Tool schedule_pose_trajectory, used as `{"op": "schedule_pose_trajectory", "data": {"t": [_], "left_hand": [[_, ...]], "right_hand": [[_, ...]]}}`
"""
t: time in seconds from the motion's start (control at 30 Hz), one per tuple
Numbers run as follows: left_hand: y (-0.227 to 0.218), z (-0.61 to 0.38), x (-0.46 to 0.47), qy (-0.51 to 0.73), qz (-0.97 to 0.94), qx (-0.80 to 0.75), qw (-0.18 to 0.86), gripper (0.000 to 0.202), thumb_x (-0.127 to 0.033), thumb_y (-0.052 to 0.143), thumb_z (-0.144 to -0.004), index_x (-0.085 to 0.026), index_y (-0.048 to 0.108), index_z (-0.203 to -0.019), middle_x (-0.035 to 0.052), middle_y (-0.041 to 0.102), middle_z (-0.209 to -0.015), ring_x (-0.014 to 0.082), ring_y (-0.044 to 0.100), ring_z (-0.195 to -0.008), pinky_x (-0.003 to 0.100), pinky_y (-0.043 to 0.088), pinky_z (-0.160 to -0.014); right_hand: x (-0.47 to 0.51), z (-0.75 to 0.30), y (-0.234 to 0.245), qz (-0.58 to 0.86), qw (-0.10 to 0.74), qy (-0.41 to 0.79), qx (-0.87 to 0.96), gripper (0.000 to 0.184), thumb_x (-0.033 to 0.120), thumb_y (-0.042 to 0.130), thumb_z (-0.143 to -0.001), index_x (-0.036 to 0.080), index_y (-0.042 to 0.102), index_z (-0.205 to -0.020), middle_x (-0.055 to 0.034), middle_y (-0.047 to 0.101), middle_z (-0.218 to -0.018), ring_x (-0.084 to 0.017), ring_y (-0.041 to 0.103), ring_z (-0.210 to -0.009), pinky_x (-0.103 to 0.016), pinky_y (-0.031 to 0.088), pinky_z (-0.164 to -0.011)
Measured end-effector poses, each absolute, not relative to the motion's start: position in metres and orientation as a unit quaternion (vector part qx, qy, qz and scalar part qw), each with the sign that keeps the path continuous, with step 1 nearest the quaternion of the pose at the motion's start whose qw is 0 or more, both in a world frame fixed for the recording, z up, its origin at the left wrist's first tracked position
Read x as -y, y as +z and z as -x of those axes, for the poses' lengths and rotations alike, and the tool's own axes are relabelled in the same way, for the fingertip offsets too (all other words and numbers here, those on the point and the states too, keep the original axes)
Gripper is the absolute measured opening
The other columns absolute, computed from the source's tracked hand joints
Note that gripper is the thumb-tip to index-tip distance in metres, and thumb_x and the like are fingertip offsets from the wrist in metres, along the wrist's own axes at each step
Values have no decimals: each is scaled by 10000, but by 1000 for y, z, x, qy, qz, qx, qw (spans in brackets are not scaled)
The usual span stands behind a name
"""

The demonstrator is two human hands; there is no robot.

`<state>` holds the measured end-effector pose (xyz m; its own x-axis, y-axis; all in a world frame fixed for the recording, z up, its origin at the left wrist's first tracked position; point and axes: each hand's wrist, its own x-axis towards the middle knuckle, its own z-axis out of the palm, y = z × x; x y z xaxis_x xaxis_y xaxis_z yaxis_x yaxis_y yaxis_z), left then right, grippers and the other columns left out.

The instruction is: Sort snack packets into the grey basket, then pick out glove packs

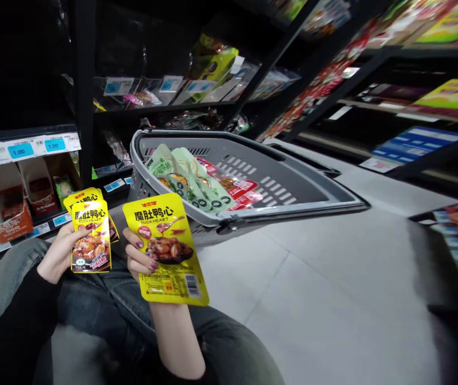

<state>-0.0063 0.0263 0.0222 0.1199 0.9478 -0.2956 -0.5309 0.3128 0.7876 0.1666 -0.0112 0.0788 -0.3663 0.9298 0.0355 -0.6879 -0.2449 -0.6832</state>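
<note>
My left hand [61, 249] is closed on several small yellow snack packets [91, 240], fanned a little, with the thumb across the front one. A picture of cooked meat and the words "DUCK HEART" mark them. In my right hand [137, 255] is one more yellow duck heart packet [168, 256], its barcode side toward me and its fingers curled round the left edge. Just beyond both hands stands a grey shopping basket [312, 193]. Inside it lie light green pouches [196, 179] and red-and-clear packets [240, 191].
Dark shelves with price tags [54, 145] rise at the left and back. Open cartons of packets [6, 206] sit on the low left shelf. More stocked shelving [417, 141] blurs at the right. Grey tiled floor [317, 289] lies beside my crossed legs [104, 305].
</note>
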Motion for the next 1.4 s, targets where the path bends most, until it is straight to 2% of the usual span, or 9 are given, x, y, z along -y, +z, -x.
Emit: {"op": "schedule_pose_trajectory", "data": {"t": [0.27, 0.5, 0.67, 0.77, 0.83, 0.97, 1.07, 1.2, 1.4], "left_hand": [[25, 4, -25, 516, -261, -392, 715, 187, -96, 683, -647, -93, 653, -832, 103, 728, -776, 212, 680, -630, 310, 562, -609], [26, 3, -25, 516, -254, -394, 717, 176, -73, 667, -653, -92, 651, -827, 102, 727, -757, 210, 678, -611, 311, 564, -597], [25, 5, -25, 504, -251, -395, 725, 191, -65, 649, -664, -93, 651, -853, 112, 729, -784, 223, 685, -642, 325, 566, -633], [26, 8, -25, 495, -241, -388, 740, 205, -60, 642, -654, -97, 653, -855, 118, 727, -827, 243, 689, -714, 343, 560, -703], [27, 10, -23, 493, -232, -375, 750, 228, -47, 640, -635, -114, 647, -854, 109, 726, -854, 253, 685, -776, 350, 549, -751], [29, 13, -19, 497, -206, -359, 763, 257, -26, 629, -591, -161, 611, -809, 65, 724, -839, 242, 682, -809, 330, 549, -760], [30, 12, -15, 499, -196, -344, 771, 316, -25, 633, -556, -176, 593, -831, 50, 720, -814, 237, 686, -784, 308, 562, -711], [32, 8, -12, 482, -203, -315, 792, 386, -48, 668, -521, -168, 602, -882, 60, 721, -818, 226, 689, -689, 281, 573, -611], [29, 2, -9, 459, -216, -303, 807, 459, -60, 660, -536, -158, 601, -980, 82, 719, -873, 251, 687, -737, 304, 571, -625]], "right_hand": [[12, -160, 77, 215, 554, 749, 291, 307, 490, 396, -724, 211, 297, -643, 53, 155, -658, -95, -38, -512, -199, 16, -323], [13, -161, 78, 248, 556, 722, 328, 325, 510, 318, -769, 216, 260, -641, 54, 163, -648, -89, -36, -495, -213, -4, -345], [13, -162, 79, 330, 565, 622, 430, 422, 638, 391, -702, 226, 318, -649, 60, 277, -592, -53, 87, -388, -200, 113, -312], [17, -172, 83, 401, 595, 507, 478, 288, 487, 572, -712, 220, 466, -732, 29, 456, -614, -82, 369, -416, -213, 326, -383], [22, -182, 87, 477, 625, 359, 503, 177, 375, 594, -754, 213, 539, -799, -4, 554, -681, -124, 507, -536, -240, 415, -483], [28, -195, 94, 594, 596, -4, 540, 107, 278, 522, -838, 212, 587, -893, -49, 628, -788, -175, 593, -685, -294, 464, -626], [28, -193, 91, 609, 522, -118, 586, 134, 221, 465, -877, 214, 595, -907, -58, 642, -840, -173, 609, -747, -270, 454, -640], [24, -174, 81, 583, 477, -110, 649, 159, 194, 428, -901, 197, 586, -920, -55, 634, -795, -150, 598, -673, -244, 429, -567], [18, -156, 66, 541, 478, 54, 690, 173, 184, 375, -910, 193, 548, -919, -51, 617, -810, -160, 598, -726, -264, 455, -643]]}}
